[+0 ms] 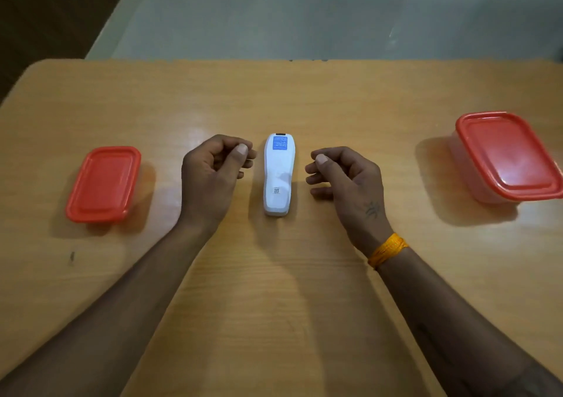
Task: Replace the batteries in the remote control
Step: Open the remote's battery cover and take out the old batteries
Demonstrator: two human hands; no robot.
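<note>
A white remote control (278, 174) lies face down in the middle of the wooden table (274, 275), its back cover on, with a blue label at the far end and a small code sticker lower down. My left hand (213, 177) hovers just left of it, fingers loosely curled, holding nothing. On the other side my right hand (347, 180) sits just right of the remote, fingers also curled and apart from it. An orange thread band circles the right wrist. No batteries are visible.
A small box with a red lid (103, 183) stands at the left of the table. A larger clear box with a red lid (505, 156) stands at the right edge. Beyond the table's far edge is a grey floor.
</note>
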